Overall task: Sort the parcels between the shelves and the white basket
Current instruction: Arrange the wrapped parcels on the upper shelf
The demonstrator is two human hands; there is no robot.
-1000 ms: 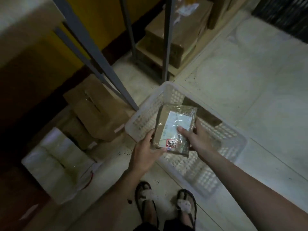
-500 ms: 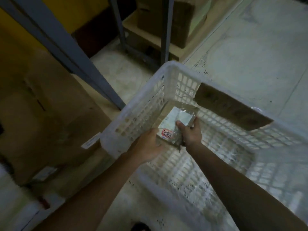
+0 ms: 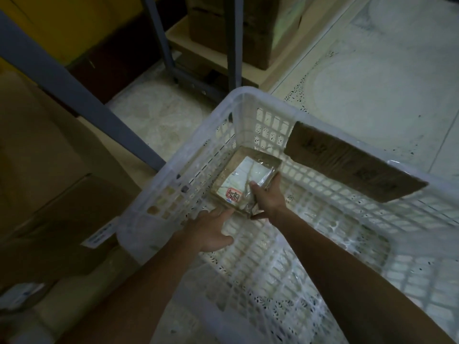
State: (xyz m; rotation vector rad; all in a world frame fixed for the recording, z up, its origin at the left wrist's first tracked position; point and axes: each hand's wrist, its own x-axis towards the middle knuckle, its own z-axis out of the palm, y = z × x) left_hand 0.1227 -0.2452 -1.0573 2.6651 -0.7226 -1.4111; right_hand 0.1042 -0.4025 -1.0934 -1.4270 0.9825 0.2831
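Inside white basket [image 3: 238, 95], far corner: one flat parcel [image 3: 244, 181], taped, white label and red stamp up. Right hand [image 3: 267, 198], fingers clamped on the near right edge; left hand [image 3: 211, 229], fingers loose and spread, just beside the near edge, holding nothing. Risk: parcel left tilted against the mesh wall if released too soon. Count: one basket, one parcel in hand, one cardboard piece [image 3: 352, 162] on the rim, boxes on shelves [image 3: 213, 45].

Both your arms reach toward frame centre; your right hand [image 3: 267, 198] is clamped with thumb on top, your left hand [image 3: 211, 230] spread loose.
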